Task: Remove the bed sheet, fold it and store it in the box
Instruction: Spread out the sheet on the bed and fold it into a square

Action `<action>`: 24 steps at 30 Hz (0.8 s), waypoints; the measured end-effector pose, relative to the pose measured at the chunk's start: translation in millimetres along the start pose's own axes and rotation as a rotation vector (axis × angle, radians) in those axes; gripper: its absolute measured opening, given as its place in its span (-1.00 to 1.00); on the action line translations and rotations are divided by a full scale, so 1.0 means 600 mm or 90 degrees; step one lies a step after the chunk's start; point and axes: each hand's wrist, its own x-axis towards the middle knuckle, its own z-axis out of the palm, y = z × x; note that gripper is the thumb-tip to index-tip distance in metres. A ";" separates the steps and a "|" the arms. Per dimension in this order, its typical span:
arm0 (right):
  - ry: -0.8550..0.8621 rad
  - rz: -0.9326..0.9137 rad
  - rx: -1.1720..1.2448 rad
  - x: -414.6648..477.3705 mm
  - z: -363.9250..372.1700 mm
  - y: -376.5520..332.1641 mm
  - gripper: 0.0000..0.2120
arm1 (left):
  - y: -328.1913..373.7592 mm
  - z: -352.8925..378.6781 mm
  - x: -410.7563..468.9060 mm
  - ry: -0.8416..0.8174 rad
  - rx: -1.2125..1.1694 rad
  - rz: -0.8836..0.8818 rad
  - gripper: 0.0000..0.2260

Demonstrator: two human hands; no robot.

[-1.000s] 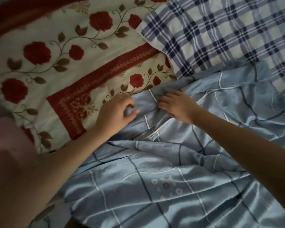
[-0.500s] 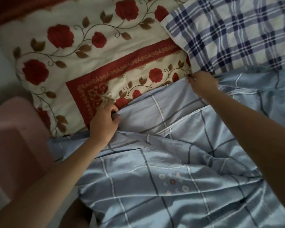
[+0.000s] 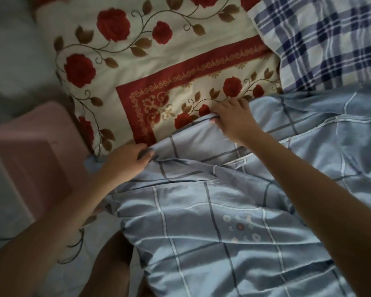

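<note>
Head view: blue checked bed sheet [image 3: 201,232] lies bunched across lower right, top edge against the rose-print cover [image 3: 158,67]. My left hand [image 3: 126,161] pinches that edge at centre-left; my right hand [image 3: 233,118] curls over it at centre. To fold cleanly I should pull the edge taut first.

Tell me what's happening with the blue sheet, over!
Left hand grips blue sheet edge. Right hand grips it too. Sheet bunched, not folded. Rose-print pillow against its edge.
</note>
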 end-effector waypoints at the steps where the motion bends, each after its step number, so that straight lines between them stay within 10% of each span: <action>1: 0.016 0.027 0.013 -0.003 0.001 0.002 -0.70 | -0.011 -0.003 0.000 -0.020 0.015 0.001 -0.79; 16: 0.222 0.262 0.007 -0.011 0.014 -0.005 -0.69 | -0.021 0.021 -0.003 0.356 0.022 -0.075 -0.84; 19: 0.299 0.320 0.035 -0.064 0.002 0.041 -0.70 | 0.046 0.036 0.017 0.356 0.051 0.099 -0.72; 24: 0.124 0.347 0.017 -0.102 -0.024 0.154 -0.63 | 0.155 0.057 0.104 0.292 0.103 0.274 -0.64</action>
